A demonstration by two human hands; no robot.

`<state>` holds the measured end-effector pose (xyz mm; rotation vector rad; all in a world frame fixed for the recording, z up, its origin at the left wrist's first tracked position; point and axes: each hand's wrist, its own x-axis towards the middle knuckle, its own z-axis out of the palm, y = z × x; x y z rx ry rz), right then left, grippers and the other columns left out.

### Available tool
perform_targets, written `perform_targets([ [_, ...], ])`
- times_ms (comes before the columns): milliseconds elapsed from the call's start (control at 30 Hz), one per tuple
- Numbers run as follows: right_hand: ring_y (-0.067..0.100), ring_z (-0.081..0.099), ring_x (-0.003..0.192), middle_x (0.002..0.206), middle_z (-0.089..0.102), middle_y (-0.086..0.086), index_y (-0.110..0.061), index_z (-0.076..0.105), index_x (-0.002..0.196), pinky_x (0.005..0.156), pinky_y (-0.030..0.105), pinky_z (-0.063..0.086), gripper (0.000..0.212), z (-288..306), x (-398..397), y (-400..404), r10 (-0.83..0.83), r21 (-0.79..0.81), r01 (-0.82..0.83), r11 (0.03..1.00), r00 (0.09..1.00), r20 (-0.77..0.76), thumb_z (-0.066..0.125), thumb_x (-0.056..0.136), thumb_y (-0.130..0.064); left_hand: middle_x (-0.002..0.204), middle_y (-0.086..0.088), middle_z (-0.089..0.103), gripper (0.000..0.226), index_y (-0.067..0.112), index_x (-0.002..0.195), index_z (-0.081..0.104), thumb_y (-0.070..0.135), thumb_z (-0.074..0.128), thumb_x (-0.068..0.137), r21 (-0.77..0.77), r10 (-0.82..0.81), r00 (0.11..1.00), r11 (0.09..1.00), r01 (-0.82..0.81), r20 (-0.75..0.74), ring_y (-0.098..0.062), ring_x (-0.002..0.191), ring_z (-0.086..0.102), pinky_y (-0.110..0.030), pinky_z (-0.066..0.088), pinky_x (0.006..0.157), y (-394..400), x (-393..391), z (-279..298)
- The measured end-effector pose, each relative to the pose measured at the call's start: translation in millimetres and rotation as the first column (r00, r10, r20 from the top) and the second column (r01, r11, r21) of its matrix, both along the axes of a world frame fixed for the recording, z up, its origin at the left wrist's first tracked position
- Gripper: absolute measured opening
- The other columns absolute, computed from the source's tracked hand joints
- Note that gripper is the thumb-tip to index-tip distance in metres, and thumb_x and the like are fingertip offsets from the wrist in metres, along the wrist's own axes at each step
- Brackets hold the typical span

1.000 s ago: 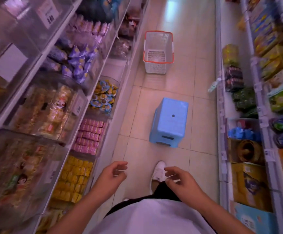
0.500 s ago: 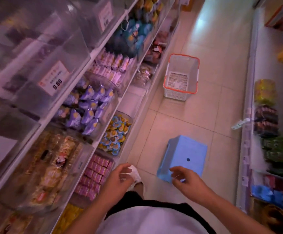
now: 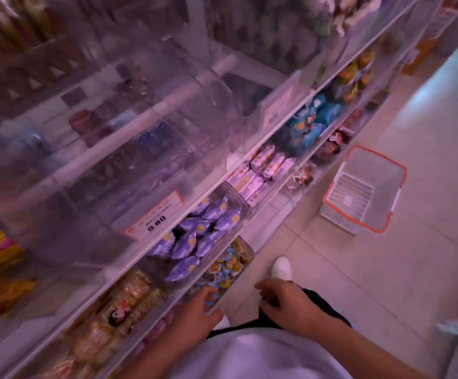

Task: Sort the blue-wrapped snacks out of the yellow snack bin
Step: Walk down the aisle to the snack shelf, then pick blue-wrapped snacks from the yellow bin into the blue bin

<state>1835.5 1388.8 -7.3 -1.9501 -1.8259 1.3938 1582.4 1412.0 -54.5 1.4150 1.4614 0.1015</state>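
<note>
Since a second ago both hands dropped nearer: left hand (image 3: 197,310) loose-fingered beside the snack bin (image 3: 223,269), right hand (image 3: 282,299) loose, holding nothing.

Orange-rimmed basket (image 3: 364,190) on floor.

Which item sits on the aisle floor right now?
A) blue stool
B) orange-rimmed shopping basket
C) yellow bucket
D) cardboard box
B: the orange-rimmed shopping basket stands on the floor tiles beside the lower shelf; no stool, box or bucket shows on the floor in this view.
</note>
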Motion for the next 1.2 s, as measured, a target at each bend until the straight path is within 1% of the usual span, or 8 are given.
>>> perform_targets([
  [200,0.012,0.055,0.12,0.136,0.055,-0.004,-0.029,0.051,0.138,0.101,0.019,0.04,0.05,-43,33,91,0.537,0.004,-0.541,0.841,0.836,0.114,0.051,0.088,-0.032,0.129,0.005,0.061,0.046,0.028,0.127,0.054,0.041,0.063,0.083,0.034,0.074,0.974,0.997,-0.069,-0.214,-0.01,0.116,0.058,-0.018,0.043,0.095,17,30,-17],
  [367,0.022,0.04,0.135,0.151,0.039,0.004,-0.022,0.035,0.151,0.109,0.028,0.031,0.059,-57,70,157,0.889,-0.063,-0.93,0.362,0.324,0.323,0.043,0.092,-0.024,0.14,-0.006,0.053,0.052,0.024,0.138,0.047,0.041,0.055,0.089,0.034,0.0,0.916,0.999,0.015,-0.401,-0.025,0.126,0.052,-0.029,0.039,0.105,26,69,-20],
  [467,0.027,0.044,0.134,0.148,0.046,0.009,-0.018,0.044,0.145,0.114,0.034,0.032,0.059,-60,77,167,0.874,-0.054,-0.976,0.213,0.165,0.457,0.051,0.087,-0.024,0.142,-0.008,0.05,0.053,0.021,0.139,0.043,0.043,0.052,0.091,0.018,-0.084,0.893,0.995,0.103,-0.443,-0.029,0.125,0.051,-0.035,0.043,0.101,18,83,-22],
  [567,0.025,0.065,0.112,0.124,0.067,0.005,-0.023,0.069,0.121,0.098,0.038,0.052,0.057,-76,58,163,0.85,0.055,-0.987,0.153,0.16,0.501,0.072,0.066,-0.033,0.145,-0.005,0.046,0.056,0.024,0.144,0.039,0.045,0.049,0.093,0.024,-0.101,0.856,0.991,0.131,-0.507,-0.028,0.127,0.05,-0.037,0.043,0.102,18,71,-41],
  [767,0.033,0.034,0.142,0.156,0.036,0.009,-0.029,0.045,0.145,0.118,0.043,0.027,0.056,-160,-1,183,0.796,0.242,-0.958,0.152,0.264,0.544,0.04,0.09,-0.038,0.147,0.0,0.045,0.056,0.031,0.141,0.043,0.048,0.047,0.088,0.271,0.119,0.812,0.961,0.05,-0.571,-0.027,0.127,0.051,-0.036,0.045,0.102,22,63,-106],
  [900,0.038,0.058,0.118,0.14,0.054,0.012,-0.026,0.054,0.139,0.092,0.047,0.053,0.056,-231,-12,207,0.746,0.399,-0.91,0.115,0.344,0.57,0.048,0.089,-0.051,0.127,0.008,0.064,0.058,0.035,0.125,0.062,0.057,0.064,0.071,0.621,0.376,0.76,0.782,0.046,-0.529,-0.017,0.112,0.062,-0.027,0.051,0.087,43,67,-166],
  [1033,0.038,0.056,0.117,0.13,0.059,0.012,-0.024,0.063,0.128,0.102,0.049,0.046,0.061,-271,-6,218,0.596,0.52,-0.854,-0.037,0.398,0.697,0.046,0.085,-0.062,0.119,0.002,0.061,0.048,0.034,0.124,0.056,0.055,0.057,0.081,0.804,0.467,0.795,0.594,0.041,-0.386,-0.015,0.105,0.053,-0.026,0.041,0.088,45,69,-225],
  [1200,0.041,0.059,0.109,0.111,0.067,0.017,-0.017,0.07,0.119,0.102,0.046,0.042,0.041,-281,-2,203,0.604,0.628,-0.778,0.028,0.514,0.609,0.073,0.079,-0.029,0.125,-0.005,0.057,0.045,0.02,0.123,0.063,0.042,0.069,0.084,0.835,0.522,0.764,0.549,0.038,-0.378,-0.026,0.111,0.057,-0.032,0.04,0.094,20,76,-252],
])
